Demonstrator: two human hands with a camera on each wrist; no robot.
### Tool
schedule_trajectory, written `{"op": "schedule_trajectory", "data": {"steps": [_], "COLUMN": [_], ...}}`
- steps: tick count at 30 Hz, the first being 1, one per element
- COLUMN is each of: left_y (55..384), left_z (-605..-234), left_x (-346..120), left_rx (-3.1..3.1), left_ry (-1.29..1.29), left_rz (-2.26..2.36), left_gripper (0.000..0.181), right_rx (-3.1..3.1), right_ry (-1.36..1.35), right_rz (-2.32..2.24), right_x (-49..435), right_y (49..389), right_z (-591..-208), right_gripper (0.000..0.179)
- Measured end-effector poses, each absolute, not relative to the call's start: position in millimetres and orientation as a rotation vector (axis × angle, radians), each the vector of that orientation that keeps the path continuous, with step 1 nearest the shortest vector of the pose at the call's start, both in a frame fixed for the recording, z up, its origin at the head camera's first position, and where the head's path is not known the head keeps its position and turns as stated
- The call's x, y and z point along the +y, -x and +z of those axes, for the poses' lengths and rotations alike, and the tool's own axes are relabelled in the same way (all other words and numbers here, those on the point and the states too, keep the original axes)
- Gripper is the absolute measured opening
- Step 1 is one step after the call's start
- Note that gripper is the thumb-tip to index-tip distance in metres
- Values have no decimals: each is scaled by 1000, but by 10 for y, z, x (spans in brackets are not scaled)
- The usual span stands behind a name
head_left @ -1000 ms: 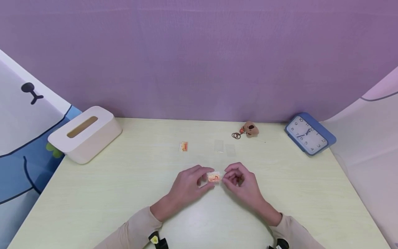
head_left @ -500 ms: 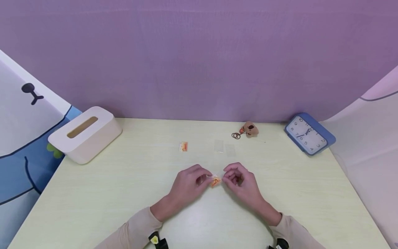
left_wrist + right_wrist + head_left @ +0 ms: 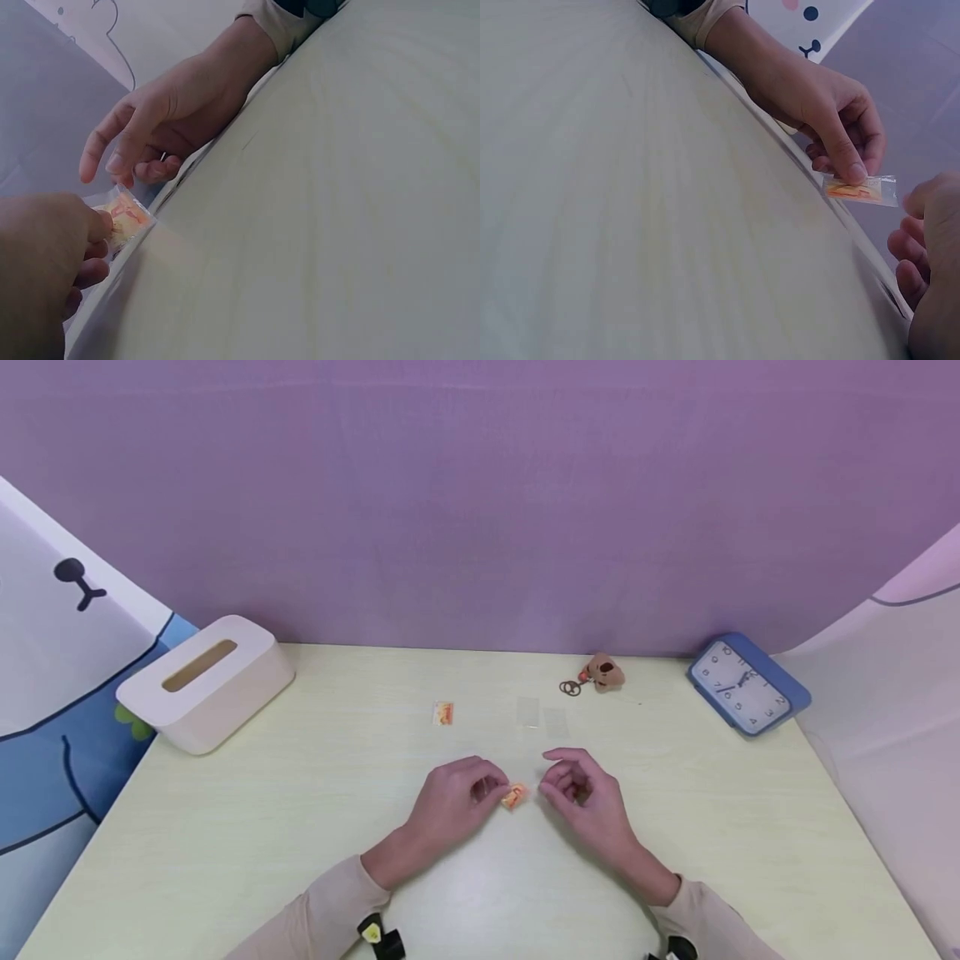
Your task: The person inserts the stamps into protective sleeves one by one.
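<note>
Head view: my left hand (image 3: 453,797) reaches in from the left and pinches a small clear packet (image 3: 516,796) with an orange print between thumb and fingertips, at the near middle of the table (image 3: 225,827). My thumb lies over the packet's left end, the grip closed down to its thin film, and the rest of it sticks out to the right, tilted. My right hand (image 3: 588,793) is just to the right of it, fingers loosely bent, index straighter and held away from the thumb, with nothing in its grip. Right wrist view shows a narrow gap between the packet's free end and my right thumb; left wrist view shows the packet's orange face under my left thumb.

Beyond my hands, a second orange-printed packet (image 3: 443,713) lies flat to the left. Two clear rectangles, one on the left (image 3: 528,712) and one on the right (image 3: 556,722), lie side by side farther right. Behind them, near the far edge, sits a brown animal-head keychain (image 3: 602,672), its dark rings to its left. At the far right a blue clock (image 3: 742,685) leans back; at the far left stands a white tissue box (image 3: 206,685).
</note>
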State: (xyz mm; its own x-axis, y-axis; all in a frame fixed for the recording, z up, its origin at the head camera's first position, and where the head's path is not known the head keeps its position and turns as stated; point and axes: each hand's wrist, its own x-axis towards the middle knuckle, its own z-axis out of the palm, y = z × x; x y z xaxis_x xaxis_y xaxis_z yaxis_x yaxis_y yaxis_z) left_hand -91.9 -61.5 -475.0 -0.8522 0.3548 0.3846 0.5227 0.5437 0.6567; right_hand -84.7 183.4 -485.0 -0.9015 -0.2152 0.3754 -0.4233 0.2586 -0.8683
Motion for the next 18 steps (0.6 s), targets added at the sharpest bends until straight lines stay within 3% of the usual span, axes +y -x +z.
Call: {"op": "schedule_trajectory", "data": {"steps": [18], "left_y": [1409], "left_z": [-4827], "left_x": [-794], "left_rx": [-2540], "left_ry": [421], "left_rz": [-986], "left_gripper": [7], "right_rx": [-2266], "right_ry": [-575], "right_rz": [1720], "right_x": [1839], "right_y": [863], "right_z": [-4842], "right_gripper": [36]}}
